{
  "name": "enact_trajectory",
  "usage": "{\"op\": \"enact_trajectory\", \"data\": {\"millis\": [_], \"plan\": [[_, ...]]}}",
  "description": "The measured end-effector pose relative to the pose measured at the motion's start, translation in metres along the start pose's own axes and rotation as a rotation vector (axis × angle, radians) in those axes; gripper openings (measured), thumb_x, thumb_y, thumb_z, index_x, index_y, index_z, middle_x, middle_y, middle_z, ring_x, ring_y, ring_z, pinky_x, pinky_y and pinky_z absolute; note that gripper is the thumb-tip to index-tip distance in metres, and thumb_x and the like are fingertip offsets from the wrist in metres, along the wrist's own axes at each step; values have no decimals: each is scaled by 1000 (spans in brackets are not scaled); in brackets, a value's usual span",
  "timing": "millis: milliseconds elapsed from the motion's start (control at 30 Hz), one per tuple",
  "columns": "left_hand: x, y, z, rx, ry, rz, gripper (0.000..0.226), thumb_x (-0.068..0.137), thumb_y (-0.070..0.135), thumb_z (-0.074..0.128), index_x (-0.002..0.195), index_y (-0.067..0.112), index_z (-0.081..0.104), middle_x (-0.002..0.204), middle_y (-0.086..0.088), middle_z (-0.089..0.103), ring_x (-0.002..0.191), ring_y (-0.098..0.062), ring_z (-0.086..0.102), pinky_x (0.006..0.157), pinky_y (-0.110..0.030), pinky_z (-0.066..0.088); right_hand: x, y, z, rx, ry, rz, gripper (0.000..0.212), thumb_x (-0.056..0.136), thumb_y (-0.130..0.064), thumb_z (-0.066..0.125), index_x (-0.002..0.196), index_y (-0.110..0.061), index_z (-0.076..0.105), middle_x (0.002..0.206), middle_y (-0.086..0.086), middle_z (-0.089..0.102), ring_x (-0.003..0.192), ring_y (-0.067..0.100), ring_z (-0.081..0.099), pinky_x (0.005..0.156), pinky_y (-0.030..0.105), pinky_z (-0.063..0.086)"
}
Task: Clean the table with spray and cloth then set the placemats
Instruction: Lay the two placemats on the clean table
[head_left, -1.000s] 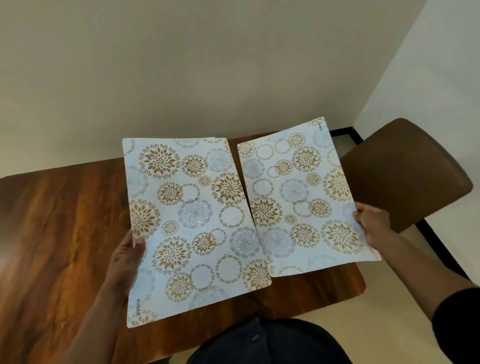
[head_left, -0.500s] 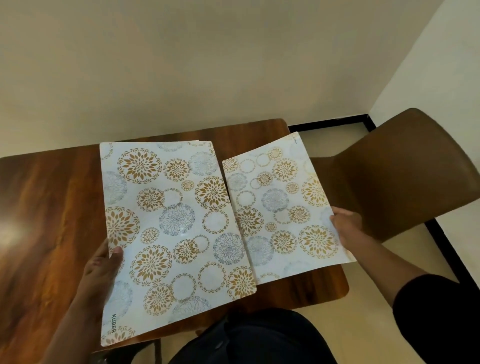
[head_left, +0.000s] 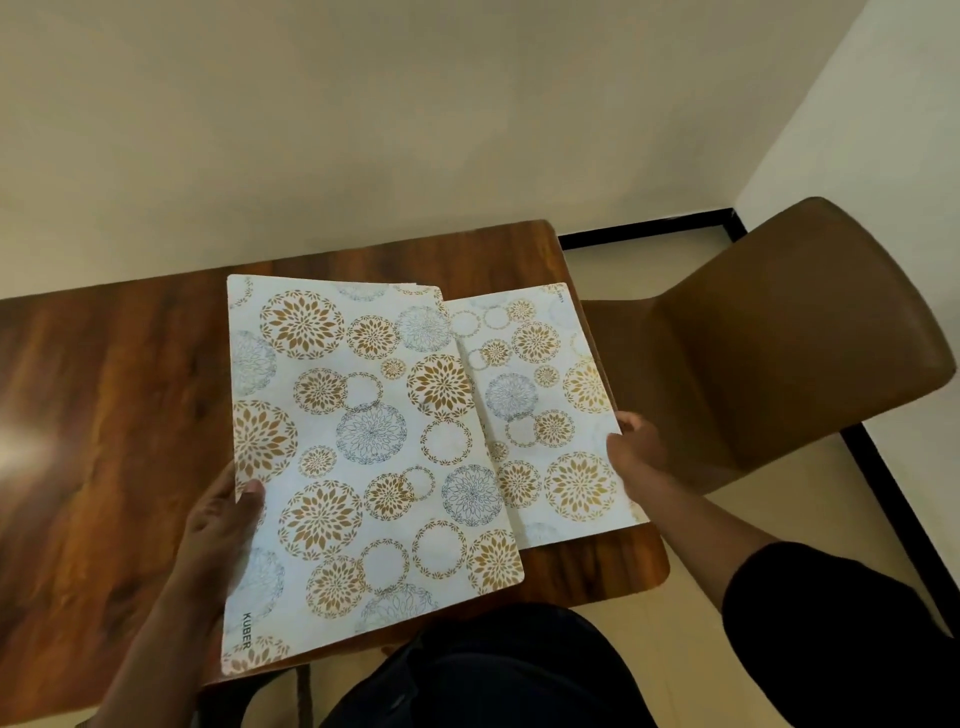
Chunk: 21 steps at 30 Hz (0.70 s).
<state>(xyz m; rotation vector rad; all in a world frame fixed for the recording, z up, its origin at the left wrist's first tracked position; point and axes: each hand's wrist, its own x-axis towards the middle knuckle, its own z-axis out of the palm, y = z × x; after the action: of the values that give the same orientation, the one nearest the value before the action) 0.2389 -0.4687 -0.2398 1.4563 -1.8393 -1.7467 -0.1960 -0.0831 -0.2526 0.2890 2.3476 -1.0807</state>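
ok so far left the wooden table (head_left: 119, 395) is just bare wood w/ a bit of glare. then my left hand (head_left: 221, 525), thumb on top and the rest tucked under, pinching the near-left edge of the left placemat stack (head_left: 363, 441) (looks like more than one sheet, there's extra edges peeking at the far end). it's lifted off the table, tilted up toward me, long axis running near to far.

moving right, that stack's right edge overlaps the left edge of the right placemat (head_left: 545, 410), which sits lower, looks like it's basically down on the right end of the table tho i can't say it's fully flat. long axis near-far too, right edge about level w/ the table's right edge.

my right hand (head_left: 636, 447) has it by the right edge about halfway along, thumb on top, fingers curled underneath afaict. brown chair (head_left: 779, 353) is just beyond, right of the table.

imo the thing that matters next: the right mat lies left of my right fingers, so letting go there sets it, and the stack needs to go left w/ the left hand.
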Motion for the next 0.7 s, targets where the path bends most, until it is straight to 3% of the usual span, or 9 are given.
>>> {"op": "enact_trajectory", "data": {"millis": [100,167,200,267,367,600,700], "plan": [[-3,14,13,12,-31,17,72,90,69,74,153,43,50,146,1,66,131,-34,65,88,-72,55,0,6,5,-103,23,-42,37,102,-11,56,138,-17,60,129,7,68,80,12,62,53,23,41],[-24,43,29,-58,-13,11,72,89,65,78,152,43,51,147,-1,65,129,-32,66,84,-69,57,0,10,8,-156,40,-94,39,103,-11,56,142,-17,57,135,9,67,102,25,68,63,25,48],[-38,61,42,-146,-36,2,61,95,52,75,151,37,54,145,-6,66,124,-32,68,83,-66,59,0,12,10,-166,47,-126,41,103,-10,56,144,-17,56,137,10,66,113,29,67,73,29,52],[-51,77,60,-254,-62,-28,38,110,19,53,147,18,57,135,-13,71,107,-34,75,82,-58,64,3,18,14,-173,50,-177,46,103,-9,55,148,-18,54,140,11,64,122,32,64,92,40,55],[-56,81,70,-325,-118,-33,40,112,8,41,150,11,53,140,-20,67,102,-34,77,84,-57,64,10,23,20,-184,54,-191,49,104,-8,55,152,-19,52,142,12,60,127,34,61,102,43,52],[-56,79,72,-343,-127,-28,39,113,7,40,151,8,51,148,-30,56,99,-34,78,81,-54,65,19,27,24,-160,53,-197,48,103,-6,54,149,-21,56,138,13,62,123,34,62,100,42,55],[-59,84,75,-351,-130,-33,38,113,5,38,139,16,64,143,-26,62,95,-32,79,77,-50,67,21,28,27,-169,74,-193,49,103,-6,54,150,-20,55,138,14,62,122,35,62,99,42,55]]}}
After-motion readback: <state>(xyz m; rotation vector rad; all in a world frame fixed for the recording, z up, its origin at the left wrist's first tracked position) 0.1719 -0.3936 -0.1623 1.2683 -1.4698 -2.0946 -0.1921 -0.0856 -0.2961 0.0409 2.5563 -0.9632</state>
